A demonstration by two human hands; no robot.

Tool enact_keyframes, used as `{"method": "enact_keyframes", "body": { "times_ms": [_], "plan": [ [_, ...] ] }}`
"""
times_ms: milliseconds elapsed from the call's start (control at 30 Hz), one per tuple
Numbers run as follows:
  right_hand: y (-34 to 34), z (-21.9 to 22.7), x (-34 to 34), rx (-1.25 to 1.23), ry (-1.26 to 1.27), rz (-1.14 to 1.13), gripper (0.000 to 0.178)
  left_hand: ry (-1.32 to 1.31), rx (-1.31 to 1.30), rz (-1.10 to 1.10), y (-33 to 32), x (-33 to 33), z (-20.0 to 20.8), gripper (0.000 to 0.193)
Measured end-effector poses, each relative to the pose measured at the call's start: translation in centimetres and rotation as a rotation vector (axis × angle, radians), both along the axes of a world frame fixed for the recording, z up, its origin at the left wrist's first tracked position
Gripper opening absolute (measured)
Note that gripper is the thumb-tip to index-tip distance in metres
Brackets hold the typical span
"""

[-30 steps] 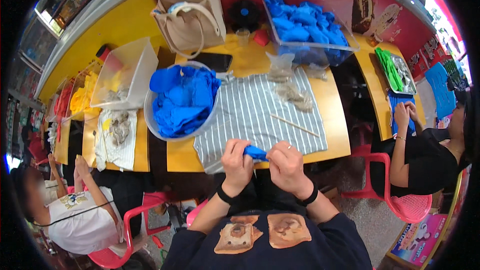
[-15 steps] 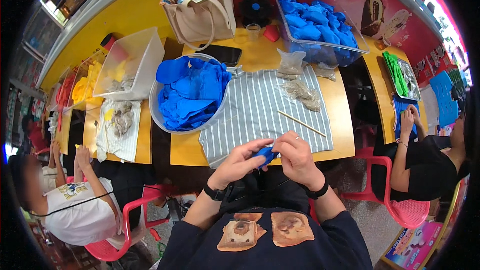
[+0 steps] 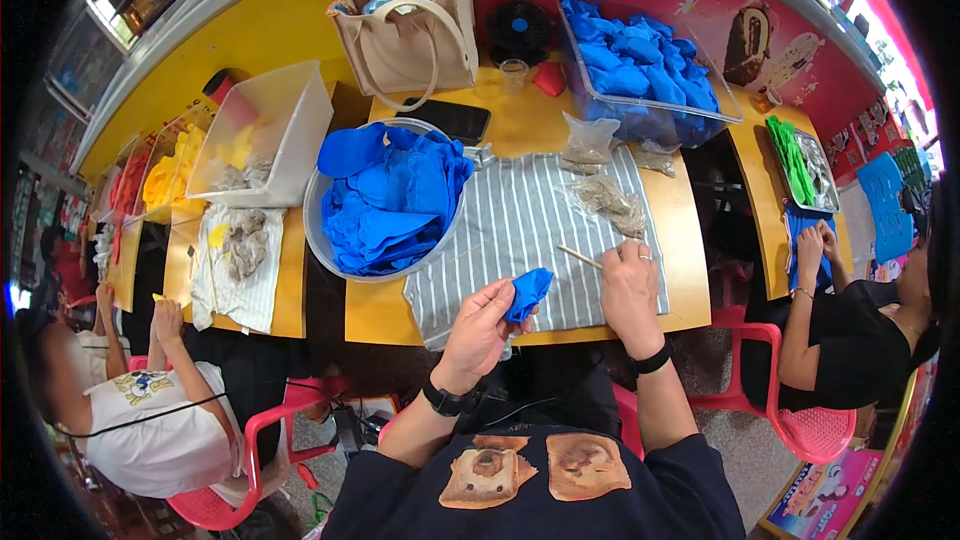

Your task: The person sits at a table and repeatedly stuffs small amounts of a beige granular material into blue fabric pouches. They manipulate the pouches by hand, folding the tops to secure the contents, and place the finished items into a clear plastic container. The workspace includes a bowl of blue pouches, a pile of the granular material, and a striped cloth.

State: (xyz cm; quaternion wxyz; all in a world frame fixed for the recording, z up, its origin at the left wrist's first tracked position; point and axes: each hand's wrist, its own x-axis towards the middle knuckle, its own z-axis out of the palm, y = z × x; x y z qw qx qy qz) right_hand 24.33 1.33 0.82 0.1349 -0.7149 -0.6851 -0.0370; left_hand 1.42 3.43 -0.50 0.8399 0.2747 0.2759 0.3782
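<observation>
My left hand (image 3: 480, 328) is closed on a small blue fabric pouch (image 3: 529, 293), pinching its lower left side between thumb and fingers. Beside it, over the striped cloth (image 3: 500, 215), my right hand (image 3: 632, 292) has its fingers around a thin wooden stick (image 3: 578, 257). Only the stick's left end shows; the rest is hidden by that hand. Beyond the right hand lies a clear bag of beige-grey filling (image 3: 610, 202). Left of the cloth stands a round tub (image 3: 312, 230) heaped with flat blue fabric pieces (image 3: 385, 205).
A clear bin (image 3: 650, 120) of stuffed blue pouches stands at the back right. Along the back are a beige tote bag (image 3: 410, 45), a black phone (image 3: 450, 120), a small fan (image 3: 519, 28) and a plastic cup (image 3: 514, 75). People work at tables on both sides.
My hands have parted. The left one has lifted the blue pouch over the cloth's near part; the right one has let go of it and reached forward to the stick.
</observation>
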Motion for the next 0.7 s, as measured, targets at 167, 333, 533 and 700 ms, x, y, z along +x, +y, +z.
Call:
{"method": "enact_keyframes", "body": {
  "times_ms": [167, 333, 533, 700],
  "plan": [
    [-1.5, 0.3, 0.3, -0.088, 0.397, 0.056, 0.007, -0.02, -0.027, 0.085, 0.1, 0.4, 0.7, 0.029],
    [-6.1, 2.8, -2.2, -0.131, 0.992, 0.159, 0.003, -0.057, -0.032, 0.134, -0.3, 1.0, 0.6, 0.029],
    [-7.3, 0.9, -4.6, -0.097, 1.1, 0.104, 0.003, 0.025, 0.088, 0.205, -1.1, 2.0, 0.8, 0.029],
    [-6.9, -1.1, -6.6, 0.007, 1.63, -0.077, 0.007, 0.421, 0.424, 0.251, -2.8, 2.6, -0.9, 0.025]
  ]
}}
